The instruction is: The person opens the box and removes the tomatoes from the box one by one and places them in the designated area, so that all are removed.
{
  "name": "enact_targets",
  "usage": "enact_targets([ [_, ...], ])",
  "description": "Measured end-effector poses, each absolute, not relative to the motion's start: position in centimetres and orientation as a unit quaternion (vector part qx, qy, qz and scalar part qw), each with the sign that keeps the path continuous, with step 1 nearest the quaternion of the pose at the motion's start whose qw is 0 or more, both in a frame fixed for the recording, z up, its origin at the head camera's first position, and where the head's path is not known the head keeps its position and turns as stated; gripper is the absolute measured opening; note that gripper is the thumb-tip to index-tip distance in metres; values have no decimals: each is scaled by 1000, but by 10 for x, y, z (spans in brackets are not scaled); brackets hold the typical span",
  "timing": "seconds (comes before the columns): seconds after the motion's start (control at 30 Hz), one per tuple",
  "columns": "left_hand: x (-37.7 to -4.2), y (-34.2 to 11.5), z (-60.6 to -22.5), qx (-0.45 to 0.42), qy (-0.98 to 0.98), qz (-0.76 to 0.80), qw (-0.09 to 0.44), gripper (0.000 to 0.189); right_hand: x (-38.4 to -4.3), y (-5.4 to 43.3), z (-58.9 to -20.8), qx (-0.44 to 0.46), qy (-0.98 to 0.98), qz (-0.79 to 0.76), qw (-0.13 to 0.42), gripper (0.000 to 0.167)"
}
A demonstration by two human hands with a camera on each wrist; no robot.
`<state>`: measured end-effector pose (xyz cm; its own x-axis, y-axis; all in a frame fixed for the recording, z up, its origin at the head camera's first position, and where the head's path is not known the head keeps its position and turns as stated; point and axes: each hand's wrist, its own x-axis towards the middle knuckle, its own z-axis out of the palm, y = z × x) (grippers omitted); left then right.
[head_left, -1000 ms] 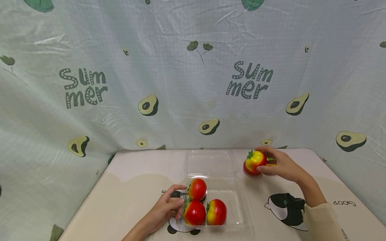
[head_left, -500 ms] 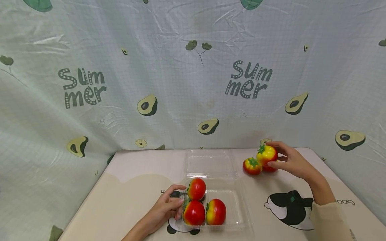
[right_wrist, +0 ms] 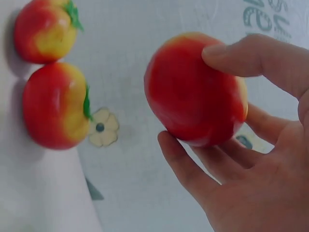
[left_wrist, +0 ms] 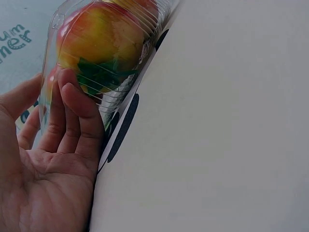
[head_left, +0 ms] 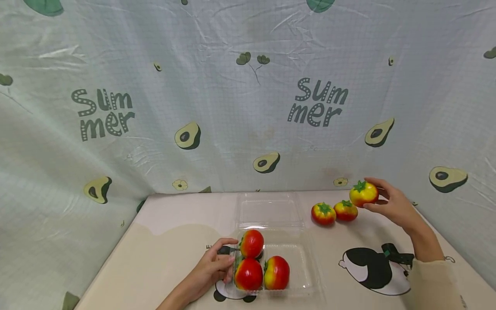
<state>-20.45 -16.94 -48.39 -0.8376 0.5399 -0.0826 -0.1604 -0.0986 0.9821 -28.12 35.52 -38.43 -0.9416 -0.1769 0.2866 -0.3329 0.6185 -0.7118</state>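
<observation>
My right hand [head_left: 395,204] holds a red and yellow toy tomato [right_wrist: 193,92] between thumb and fingers, raised near the back right of the table. In the right wrist view its smooth red underside shows. Two more tomatoes [head_left: 323,214] [right_wrist: 55,106] with green star-shaped tops sit side by side to its left. At the clear plastic box [head_left: 306,267], my left hand [head_left: 213,265] grips the left edge, its bent fingers [left_wrist: 79,104] against the ribbed wall. Inside the box are three tomatoes [head_left: 249,274], two along the left side and one at the front middle.
The box's clear lid [head_left: 270,209] lies folded back toward the rear of the table. A printed cloth [head_left: 224,107] hangs behind and at both sides. Cartoon figures [head_left: 373,269] are printed on the pale tabletop.
My right hand has moved right with one tomato in its grasp, away from the two others, which now both show fully. The left hand and the box have stayed in place.
</observation>
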Motion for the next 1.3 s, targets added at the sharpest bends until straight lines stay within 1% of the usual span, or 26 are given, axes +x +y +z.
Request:
enact_targets([
  [0.27, -205, -170, -485, 161, 621, 728, 241, 53, -285, 372, -395, 85, -900, 420, 86, 78],
  [0.43, -205, -170, -485, 162, 620, 729, 242, 53, -289, 380, -408, 41, -890, 448, 80, 81],
  [0.53, -206, -170, -485, 161, 620, 729, 243, 53, -292, 384, -417, 21, -886, 456, 85, 81],
  [0.73, -206, -170, -485, 157, 624, 727, 241, 55, -296, 389, -433, 7, -882, 461, 95, 79],
  [1.07, -206, -170, -486, 160, 624, 727, 239, 51, -304, 391, -447, -20, -878, 473, 70, 84],
  [1.3, -206, -171, -487, 161, 621, 728, 241, 54, -305, 395, -456, -24, -875, 482, 41, 88],
])
